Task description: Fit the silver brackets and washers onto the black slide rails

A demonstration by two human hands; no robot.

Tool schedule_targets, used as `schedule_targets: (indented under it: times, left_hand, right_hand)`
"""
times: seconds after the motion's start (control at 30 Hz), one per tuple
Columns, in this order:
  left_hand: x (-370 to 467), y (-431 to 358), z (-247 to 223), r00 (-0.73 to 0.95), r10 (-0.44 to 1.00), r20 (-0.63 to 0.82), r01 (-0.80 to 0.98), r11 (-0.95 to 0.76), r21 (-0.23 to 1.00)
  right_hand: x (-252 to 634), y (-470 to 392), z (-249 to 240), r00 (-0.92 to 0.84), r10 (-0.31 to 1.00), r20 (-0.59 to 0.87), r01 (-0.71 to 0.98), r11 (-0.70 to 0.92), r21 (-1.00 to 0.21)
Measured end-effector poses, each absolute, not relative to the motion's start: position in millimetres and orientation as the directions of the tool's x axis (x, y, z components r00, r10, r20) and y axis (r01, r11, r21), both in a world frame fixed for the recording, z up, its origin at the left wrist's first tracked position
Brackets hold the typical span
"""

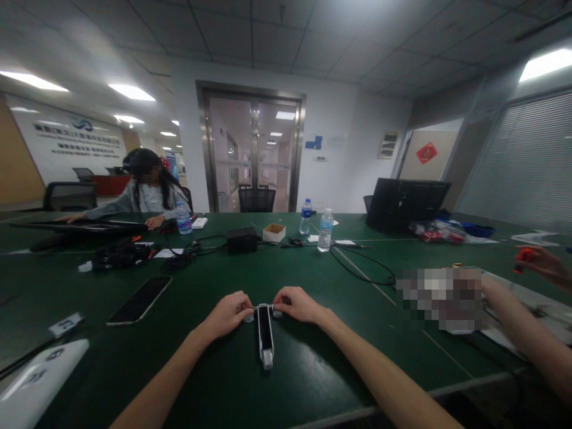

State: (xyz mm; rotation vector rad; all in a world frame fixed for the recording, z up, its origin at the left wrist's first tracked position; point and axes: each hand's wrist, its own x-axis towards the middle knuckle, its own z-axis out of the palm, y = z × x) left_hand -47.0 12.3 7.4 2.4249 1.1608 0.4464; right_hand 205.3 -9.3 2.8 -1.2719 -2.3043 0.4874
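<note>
A slim white-and-black device (265, 333) lies on the green table, its long body pointing towards me. My left hand (230, 313) pinches a small part at the left of the device's far end. On the other side, my right hand (297, 304) pinches a matching small part at the right. The fingers cover most of both parts, and a pale, clear-looking edge shows below each hand. What kind of device it is, I cannot tell.
A phone (140, 301) lies to the left, near a white object (42, 384). Ahead are a black box (242, 239), a small open carton (274, 233) and water bottles (325, 231). A co-worker's arm (513, 322) reaches in at right; another person (147, 187) sits far left.
</note>
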Motion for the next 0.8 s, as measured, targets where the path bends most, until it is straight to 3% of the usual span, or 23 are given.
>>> schedule_targets:
  times: [0.43, 0.8]
  left_hand:
    - [-47.2, 15.7, 2.5, 0.612, 0.78, 0.13, 0.647, -0.589, 0.484]
    - [-45.4, 13.1, 7.3, 0.611, 0.783, 0.118, 0.654, -0.583, 0.483]
  right_hand:
    - [205.6, -7.2, 0.4, -0.432, 0.889, 0.152, 0.686, 0.433, -0.585]
    - [206.0, -8.5, 2.7, -0.469, 0.868, 0.165, 0.694, 0.477, -0.54]
